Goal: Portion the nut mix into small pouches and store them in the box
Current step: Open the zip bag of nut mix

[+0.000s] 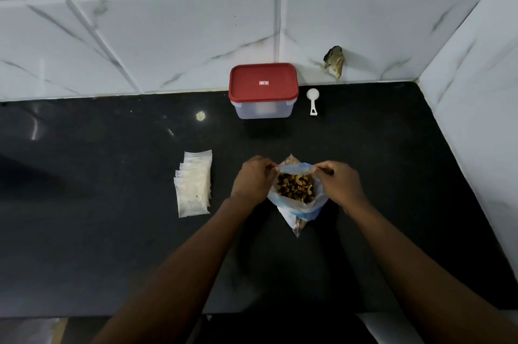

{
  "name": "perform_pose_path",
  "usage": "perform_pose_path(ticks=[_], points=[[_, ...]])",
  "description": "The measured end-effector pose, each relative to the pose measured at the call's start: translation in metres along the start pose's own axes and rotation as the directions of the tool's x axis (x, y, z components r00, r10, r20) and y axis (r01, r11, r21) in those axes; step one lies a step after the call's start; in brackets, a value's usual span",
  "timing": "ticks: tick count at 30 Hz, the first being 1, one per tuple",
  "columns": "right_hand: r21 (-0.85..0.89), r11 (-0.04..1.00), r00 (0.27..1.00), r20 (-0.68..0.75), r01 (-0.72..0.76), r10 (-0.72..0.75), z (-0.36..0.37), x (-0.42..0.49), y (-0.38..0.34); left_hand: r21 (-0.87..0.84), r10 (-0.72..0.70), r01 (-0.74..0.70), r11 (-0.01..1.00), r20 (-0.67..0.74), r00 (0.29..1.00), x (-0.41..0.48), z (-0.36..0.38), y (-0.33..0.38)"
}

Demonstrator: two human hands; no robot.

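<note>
A clear plastic bag (297,213) of dark and tan nut mix (295,187) stands on the black counter (112,231), its mouth spread wide. My left hand (253,179) pinches the bag's rim on the left side. My right hand (340,181) pinches the rim on the right. A stack of several small empty clear pouches (194,184) lies flat to the left of the bag. A clear box with a red lid (263,88) stands shut at the back by the wall. A white scoop (312,100) lies just right of the box.
White marble-look tiled walls (168,21) close the counter at the back and on the right. A dark hole (335,61) breaks the back wall above the scoop. The counter's front edge runs along the bottom of the view.
</note>
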State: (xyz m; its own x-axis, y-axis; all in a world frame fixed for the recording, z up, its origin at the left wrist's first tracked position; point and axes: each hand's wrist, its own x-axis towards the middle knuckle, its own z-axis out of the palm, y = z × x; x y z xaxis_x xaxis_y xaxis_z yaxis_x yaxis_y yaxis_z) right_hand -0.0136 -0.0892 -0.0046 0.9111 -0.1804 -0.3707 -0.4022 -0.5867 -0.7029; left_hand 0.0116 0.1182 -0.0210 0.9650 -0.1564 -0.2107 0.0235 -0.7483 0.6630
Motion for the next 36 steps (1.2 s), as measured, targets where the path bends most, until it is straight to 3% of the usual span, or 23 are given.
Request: perform_pose_path(ticks=[5,9,12,14,16,18,20,22,24,26,28,32,36], points=[[-0.015,0.996,0.994,0.065,-0.088,0.088,-0.003,0.016,-0.003,-0.042,0.043,-0.04,0.998,0.091,0.995,0.012,-0.01,0.007],[0.128,0.97,0.971,0.145,-0.208,0.189,0.004,0.024,-0.005,0.096,0.101,-0.117,0.988,0.153,0.983,0.016,-0.011,0.003],[0.255,0.91,0.935,0.226,-0.327,0.273,0.009,0.031,-0.006,0.062,0.045,-0.055,0.997,0.162,0.986,0.023,-0.009,0.001],[0.347,0.846,0.909,0.25,-0.405,0.333,0.01,0.035,-0.006,-0.103,-0.078,0.107,0.989,0.255,0.964,0.025,-0.008,0.002],[0.399,0.788,0.881,0.272,-0.469,0.387,0.009,0.036,-0.007,-0.386,-0.211,0.385,0.839,0.421,0.882,0.026,-0.008,0.003],[0.417,0.756,0.862,0.294,-0.504,0.412,0.009,0.038,-0.006,-0.607,-0.239,0.573,0.551,0.543,0.805,0.026,-0.007,0.004],[0.45,0.732,0.858,0.302,-0.512,0.414,0.012,0.039,-0.004,-0.68,-0.273,0.647,0.344,0.587,0.762,0.028,-0.002,0.004],[0.46,0.742,0.872,0.276,-0.489,0.404,0.019,0.042,0.001,-0.712,-0.339,0.649,0.267,0.561,0.755,0.03,0.006,0.006],[0.452,0.782,0.903,0.21,-0.429,0.374,0.024,0.043,0.006,-0.731,-0.412,0.593,0.339,0.451,0.792,0.029,0.014,0.006],[0.382,0.856,0.938,0.127,-0.348,0.324,0.024,0.039,0.005,-0.651,-0.451,0.516,0.557,0.284,0.846,0.028,0.021,0.004],[0.25,0.93,0.962,0.03,-0.269,0.27,0.021,0.032,0.007,-0.581,-0.436,0.451,0.678,0.177,0.882,0.022,0.02,0.003],[0.192,0.96,0.974,-0.065,-0.203,0.218,0.01,0.012,0.008,-0.496,-0.467,0.482,0.722,0.163,0.869,0.001,0.017,0.002],[0.146,0.931,0.942,0.076,-0.335,0.327,-0.004,-0.011,0.012,-0.522,-0.574,0.597,0.609,0.23,0.786,-0.029,0.016,0.008]])
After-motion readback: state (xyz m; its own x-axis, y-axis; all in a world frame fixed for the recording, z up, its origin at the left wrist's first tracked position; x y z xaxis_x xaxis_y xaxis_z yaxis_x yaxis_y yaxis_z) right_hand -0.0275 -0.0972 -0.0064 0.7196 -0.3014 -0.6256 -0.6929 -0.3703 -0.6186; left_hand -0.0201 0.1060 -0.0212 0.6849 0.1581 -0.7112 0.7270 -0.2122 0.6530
